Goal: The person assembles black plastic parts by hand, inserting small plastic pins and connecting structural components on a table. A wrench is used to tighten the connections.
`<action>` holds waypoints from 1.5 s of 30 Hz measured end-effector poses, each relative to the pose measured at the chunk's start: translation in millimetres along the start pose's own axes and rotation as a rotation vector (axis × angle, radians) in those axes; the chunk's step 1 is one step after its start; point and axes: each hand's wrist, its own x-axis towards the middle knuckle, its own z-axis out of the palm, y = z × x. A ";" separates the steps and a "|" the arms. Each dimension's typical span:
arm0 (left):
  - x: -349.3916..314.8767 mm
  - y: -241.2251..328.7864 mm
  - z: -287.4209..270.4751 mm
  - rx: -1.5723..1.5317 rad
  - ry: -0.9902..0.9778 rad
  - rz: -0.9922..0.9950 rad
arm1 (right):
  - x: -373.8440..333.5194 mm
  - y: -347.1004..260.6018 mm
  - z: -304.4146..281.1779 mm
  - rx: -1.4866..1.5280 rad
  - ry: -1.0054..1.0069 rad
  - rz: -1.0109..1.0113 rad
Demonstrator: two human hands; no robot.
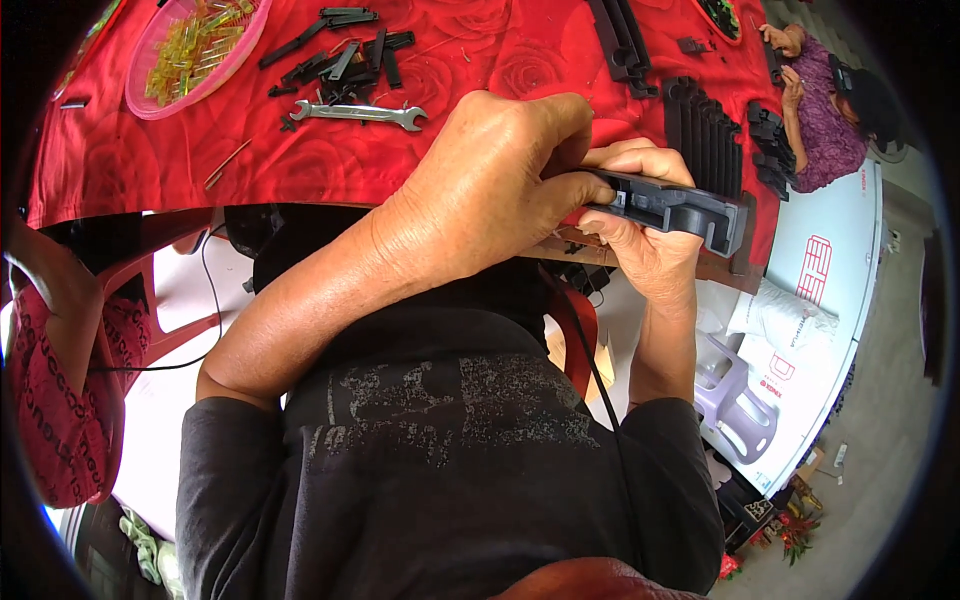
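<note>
Black plastic part [690, 214] was up in the air, over the near edge of the red-clothed bench [325, 165], not lying on it. Right hand [655, 250] had it: fingers wrapped over the far side, thumb along the near side, so clamped on the part roughly mid-length. Left hand [490, 170] came in from the left, back of the hand up, thumb tip touching the part's left end at the open hollow; forefinger curled above, its tip out of sight, so could not tell whether those fingers were together, apart or pinching something small. Key relation: part lay to the right of the left hand's fingers, long axis running left to right and dipping a bit toward the person at the right end; left end under the left thumb, right end sticking out past the right hand. Right hand was around the part, left only at its tip. Around them on the bench: wrench [355, 114] beyond the left forearm, pile of black strips [345, 66] behind it, pink basket [228, 68] of yellow pieces [190, 50] far left, row of black ribbed parts [700, 135] just beyond the right hand. Co-worker's hand [792, 90] showed far right.
</note>
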 end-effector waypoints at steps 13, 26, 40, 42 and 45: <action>-2.6 0.4 7.3 -0.078 -0.001 -0.015 | -1.6 -3.5 -2.1 -0.015 0.004 -0.021; -0.4 -4.6 9.7 -0.096 -0.055 -0.093 | -7.2 6.4 1.2 0.009 0.020 -0.024; -3.1 -4.9 5.6 -0.072 -0.036 -0.066 | -2.8 9.7 3.3 0.023 0.056 -0.076; -3.3 -5.8 5.1 -0.078 -0.023 -0.061 | -3.2 11.8 3.2 0.038 0.054 -0.068; -2.2 -6.4 3.1 -0.012 -0.010 -0.027 | -5.7 14.5 5.2 0.111 0.073 -0.039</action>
